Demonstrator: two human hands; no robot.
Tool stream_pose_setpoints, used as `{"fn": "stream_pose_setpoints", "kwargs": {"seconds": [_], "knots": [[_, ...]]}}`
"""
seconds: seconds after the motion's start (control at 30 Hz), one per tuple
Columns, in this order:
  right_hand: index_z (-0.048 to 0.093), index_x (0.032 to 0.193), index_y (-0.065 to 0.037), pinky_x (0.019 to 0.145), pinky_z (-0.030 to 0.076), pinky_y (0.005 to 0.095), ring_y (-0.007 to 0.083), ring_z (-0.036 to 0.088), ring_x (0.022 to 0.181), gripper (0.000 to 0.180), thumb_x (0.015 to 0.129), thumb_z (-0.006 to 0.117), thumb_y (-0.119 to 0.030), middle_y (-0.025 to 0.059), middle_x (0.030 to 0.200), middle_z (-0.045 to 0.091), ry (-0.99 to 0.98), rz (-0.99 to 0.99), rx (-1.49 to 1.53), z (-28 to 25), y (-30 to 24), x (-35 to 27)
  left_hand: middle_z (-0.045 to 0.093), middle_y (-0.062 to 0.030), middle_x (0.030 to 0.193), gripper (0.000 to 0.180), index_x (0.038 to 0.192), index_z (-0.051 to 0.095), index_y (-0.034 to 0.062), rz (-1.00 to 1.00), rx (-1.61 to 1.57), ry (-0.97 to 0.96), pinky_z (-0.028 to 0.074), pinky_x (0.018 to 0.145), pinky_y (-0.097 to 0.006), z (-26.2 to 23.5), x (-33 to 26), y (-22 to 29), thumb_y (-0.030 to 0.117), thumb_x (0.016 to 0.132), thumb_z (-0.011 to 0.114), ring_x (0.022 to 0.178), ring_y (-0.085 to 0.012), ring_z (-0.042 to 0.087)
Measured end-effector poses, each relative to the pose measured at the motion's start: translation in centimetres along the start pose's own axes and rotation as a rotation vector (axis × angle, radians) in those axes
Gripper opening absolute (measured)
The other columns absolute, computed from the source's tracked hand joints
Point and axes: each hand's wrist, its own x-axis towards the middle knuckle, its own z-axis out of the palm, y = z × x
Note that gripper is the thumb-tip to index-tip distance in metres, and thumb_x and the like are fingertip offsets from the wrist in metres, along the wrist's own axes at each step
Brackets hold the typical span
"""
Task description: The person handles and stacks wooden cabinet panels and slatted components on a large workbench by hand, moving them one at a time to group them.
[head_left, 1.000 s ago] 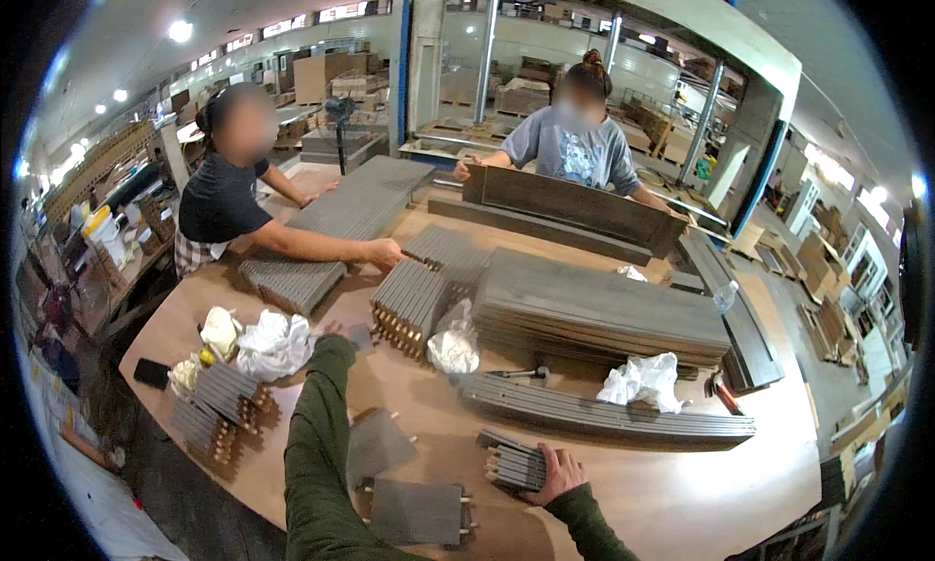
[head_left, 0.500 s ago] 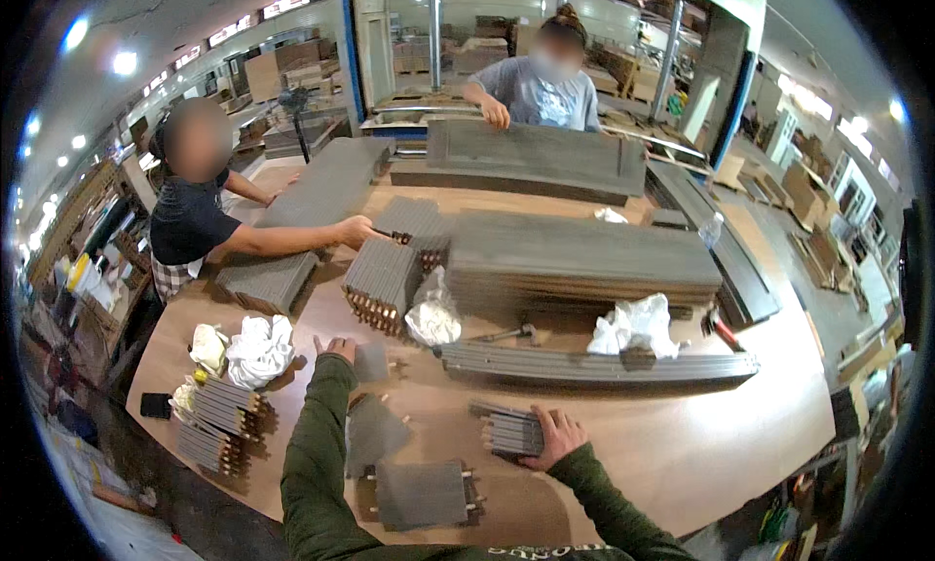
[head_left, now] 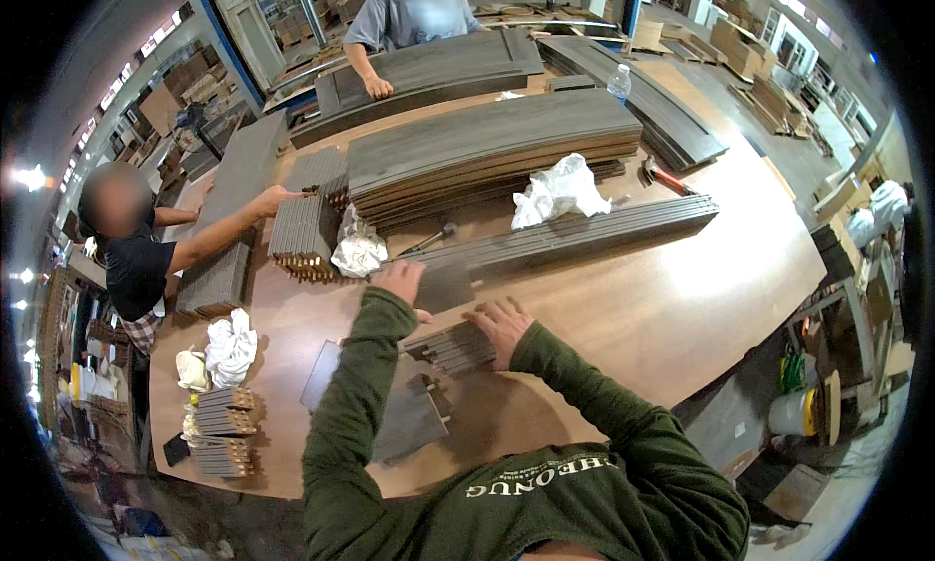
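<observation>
My left hand [head_left: 401, 284] grips the left edge of a small dark grey wooden panel [head_left: 446, 286], thumb lower and fingers above. The panel is slightly blurred and lies just in front of the long grey strips [head_left: 604, 232]. My right hand [head_left: 504, 329] is closed around the right end of a short bundle of grey wooden strips [head_left: 456, 353]. Nearer to me lies another grey panel [head_left: 409, 423] with light pegs at its edge. My left sleeve partly covers a further panel [head_left: 320, 374].
Stacked grey boards [head_left: 497, 147], a crumpled white bag [head_left: 565, 191], a red-handled hammer [head_left: 667, 178] and another hammer [head_left: 433, 238] lie beyond my hands. Pegged strips [head_left: 224, 430] and white cloth [head_left: 232, 349] sit at left. A co-worker's hand [head_left: 271, 201] touches stacked pieces; another person stands opposite.
My view has turned. My left hand has moved right and away from me with the small panel, closer to my right hand. My right hand stays at the bundle's end.
</observation>
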Motion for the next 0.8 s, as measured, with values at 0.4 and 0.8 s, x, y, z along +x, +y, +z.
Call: {"fn": "stream_pose_setpoints", "kwargs": {"seconds": [0.4,0.8], "knots": [[0.032,0.133,-0.018,0.103,0.019,0.0506,0.0298,0.026,0.128,0.101,0.048,0.079,-0.044,0.011,0.135,0.031,0.103,0.101,-0.133,-0.3,-0.7,-1.9,0.062,-0.0133,0.097,0.038,0.104,0.06,0.0068,-0.038,-0.547,-0.179,0.044,0.08,-0.038,8.8,-1.0,0.7,0.036,0.081,0.057,0.093,-0.0292,0.058],[0.031,0.132,-0.011,0.103,0.021,0.052,0.0331,0.042,0.115,0.108,0.044,0.081,-0.047,0.0158,0.122,0.045,-0.266,0.062,0.017,-0.5,-0.5,1.6,0.034,-0.0117,0.137,0.052,0.112,0.058,0.0175,-0.285,-0.268,0.066,0.024,0.101,-0.055,9.2,-17.1,8.0,0.04,0.067,0.07,0.128,-0.032,0.029]]}}
